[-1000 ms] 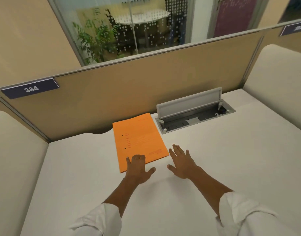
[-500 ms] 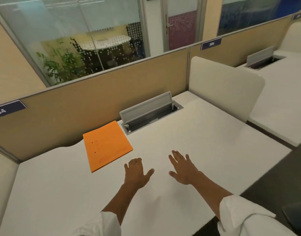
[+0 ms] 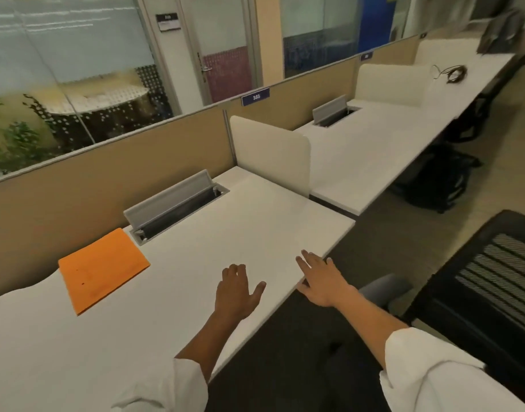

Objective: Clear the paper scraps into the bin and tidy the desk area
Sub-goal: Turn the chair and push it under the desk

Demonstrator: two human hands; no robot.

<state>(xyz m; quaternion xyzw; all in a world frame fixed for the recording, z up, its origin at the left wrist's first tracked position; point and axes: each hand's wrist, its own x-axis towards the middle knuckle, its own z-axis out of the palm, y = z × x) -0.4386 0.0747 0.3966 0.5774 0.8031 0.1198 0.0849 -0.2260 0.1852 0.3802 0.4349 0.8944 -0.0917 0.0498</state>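
An orange folder (image 3: 103, 269) lies flat on the white desk (image 3: 225, 233), at its left near the tan partition. My left hand (image 3: 236, 292) hovers palm down over the desk to the right of the folder, fingers apart and holding nothing. My right hand (image 3: 322, 278) is spread over the desk's front right edge, also holding nothing. No paper scraps and no bin are in view.
A grey cable hatch (image 3: 172, 203) stands open behind the folder. A cream divider (image 3: 270, 153) separates this desk from the neighbouring desk (image 3: 374, 156), which has a coiled cable (image 3: 454, 73). A black mesh chair (image 3: 490, 278) stands at the right on dark floor.
The view has swung to the right, so the folder now sits far left and the neighbouring desk and chair show. Both hands have left the folder and drifted right towards the desk's edge.
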